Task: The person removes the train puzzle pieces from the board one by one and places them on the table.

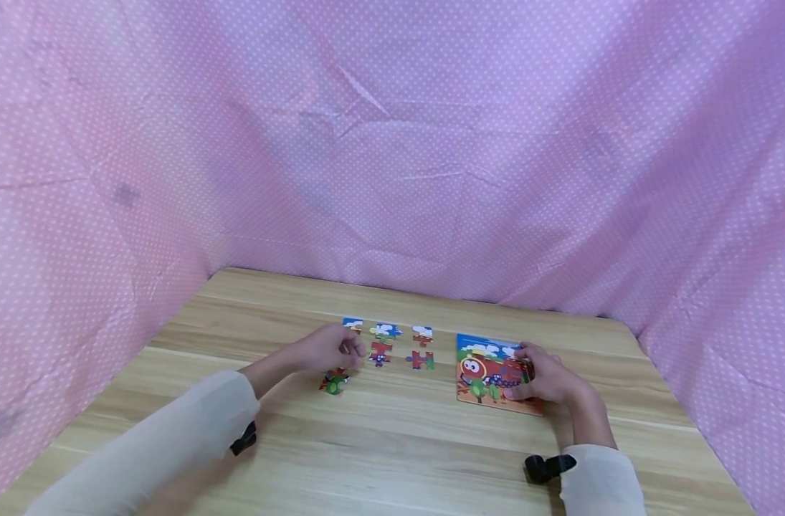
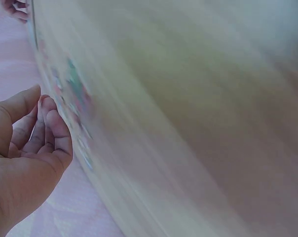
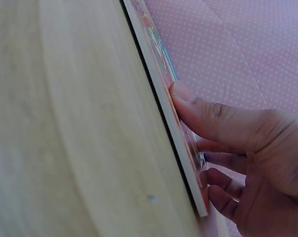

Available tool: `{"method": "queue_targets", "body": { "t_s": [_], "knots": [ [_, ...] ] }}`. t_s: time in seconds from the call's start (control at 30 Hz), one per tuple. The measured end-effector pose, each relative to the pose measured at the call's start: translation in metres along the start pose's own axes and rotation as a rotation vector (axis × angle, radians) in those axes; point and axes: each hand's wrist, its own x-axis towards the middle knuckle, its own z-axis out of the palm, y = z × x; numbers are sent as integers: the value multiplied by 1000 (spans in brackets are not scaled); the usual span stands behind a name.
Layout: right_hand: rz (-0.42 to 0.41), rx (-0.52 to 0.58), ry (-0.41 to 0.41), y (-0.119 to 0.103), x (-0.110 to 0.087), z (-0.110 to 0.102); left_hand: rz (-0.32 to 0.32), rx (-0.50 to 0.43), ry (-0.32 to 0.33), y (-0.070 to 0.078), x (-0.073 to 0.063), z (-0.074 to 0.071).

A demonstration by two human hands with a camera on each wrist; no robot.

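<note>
A picture puzzle board with a red big-eyed cartoon figure, clouds and green trees lies flat on the table. My right hand holds its right side, the thumb resting on the picture and the other fingers bent at the edge. To the left, several loose jigsaw pieces are spread out, among them a cloud piece and a red piece. My left hand hovers over the left ones, fingers loosely bent; nothing shows between them. A green and red piece lies just below that hand.
The wooden table ends at a pink dotted cloth hung behind and on both sides. Another cloud piece and a blue and white corner piece lie toward the back. Black bands sit at the wrists.
</note>
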Motion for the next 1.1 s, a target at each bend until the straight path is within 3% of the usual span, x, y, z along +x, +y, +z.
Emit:
{"method": "queue_targets", "body": {
  "t_s": [0.4,0.6,0.97,1.1],
  "knots": [
    [-6,-3,-2,-1,-2,0,111,-19,-44,52,61,48],
    [-12,-9,1,-2,-2,-1,113,-11,-55,75,88,76],
    [-28,-16,-2,1,-2,-1,135,28,-113,106,116,116],
    [-34,-17,-10,3,-1,-1,174,100,-130,115,123,127]
  ]
}}
